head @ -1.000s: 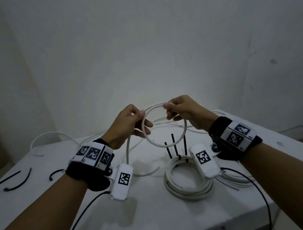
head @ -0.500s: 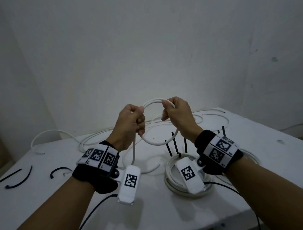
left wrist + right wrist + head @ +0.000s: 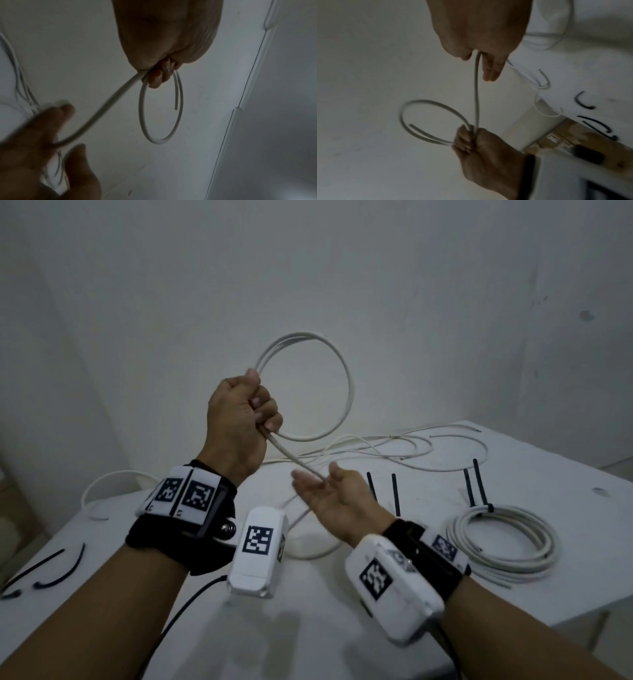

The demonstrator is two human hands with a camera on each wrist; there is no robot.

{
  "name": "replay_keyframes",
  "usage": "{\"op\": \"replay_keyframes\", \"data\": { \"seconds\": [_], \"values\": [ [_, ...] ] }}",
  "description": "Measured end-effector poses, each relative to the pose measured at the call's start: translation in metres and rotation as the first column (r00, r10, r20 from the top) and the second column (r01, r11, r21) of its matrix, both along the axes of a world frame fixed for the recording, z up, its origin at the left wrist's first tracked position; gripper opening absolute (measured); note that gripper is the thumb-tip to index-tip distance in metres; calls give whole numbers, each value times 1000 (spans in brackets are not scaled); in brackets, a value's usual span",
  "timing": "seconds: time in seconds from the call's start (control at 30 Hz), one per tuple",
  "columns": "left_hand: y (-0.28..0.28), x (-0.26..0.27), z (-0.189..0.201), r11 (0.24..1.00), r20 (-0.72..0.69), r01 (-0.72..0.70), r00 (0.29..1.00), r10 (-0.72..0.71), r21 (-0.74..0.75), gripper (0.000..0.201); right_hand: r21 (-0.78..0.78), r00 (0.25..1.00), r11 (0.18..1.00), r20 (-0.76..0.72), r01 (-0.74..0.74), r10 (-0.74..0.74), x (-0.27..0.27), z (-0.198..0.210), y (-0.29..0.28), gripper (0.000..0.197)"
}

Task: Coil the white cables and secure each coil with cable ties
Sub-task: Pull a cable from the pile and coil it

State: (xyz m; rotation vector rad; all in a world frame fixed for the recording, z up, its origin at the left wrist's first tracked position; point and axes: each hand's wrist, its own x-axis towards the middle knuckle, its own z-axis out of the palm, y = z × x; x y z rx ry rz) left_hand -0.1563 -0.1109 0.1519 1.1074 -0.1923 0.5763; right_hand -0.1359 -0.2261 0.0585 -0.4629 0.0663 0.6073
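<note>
My left hand (image 3: pixel 239 419) is raised and grips a small loop of white cable (image 3: pixel 351 385) in its fist; a short free end lies inside the loop (image 3: pixel 159 142). From the fist the cable runs down to my right hand (image 3: pixel 329 491), which sits lower, palm up with straight fingers, the cable lying across them. In the right wrist view the cable (image 3: pixel 476 88) passes between the thumb and fingers (image 3: pixel 491 73) and reaches my left hand (image 3: pixel 471 143). The rest of this cable (image 3: pixel 376 446) lies loose on the white table (image 3: pixel 308 628).
A finished white coil (image 3: pixel 503 539) lies at the right with black cable ties (image 3: pixel 478 484) standing up from it. Two more black ties (image 3: pixel 394 494) show behind my right hand. Loose black ties (image 3: pixel 58 571) lie at the table's left edge. A wall stands close behind.
My left hand has lifted the loop up and to the left. My right hand has let go of the loop, dropped lower and turned palm up under the trailing cable.
</note>
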Motion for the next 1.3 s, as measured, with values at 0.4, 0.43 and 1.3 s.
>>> {"op": "replay_keyframes", "data": {
  "seconds": [0.4, 0.43, 1.3],
  "values": [
    [45, -19, -28, 982, -187, -143, 969, 164, 123, 30, -223, 891, 921, 401, 320, -212, 33, 26, -46, 12],
    [44, -19, -32, 982, -202, -133, 966, 159, 136, 29, -326, 833, 873, 533, 362, -146, 32, 27, -50, 9],
    [-4, -14, -59, 847, -146, -114, 965, 220, 519, 23, -318, 171, 375, 911, 871, 376, 18, 31, -44, 23]
  ]
}}
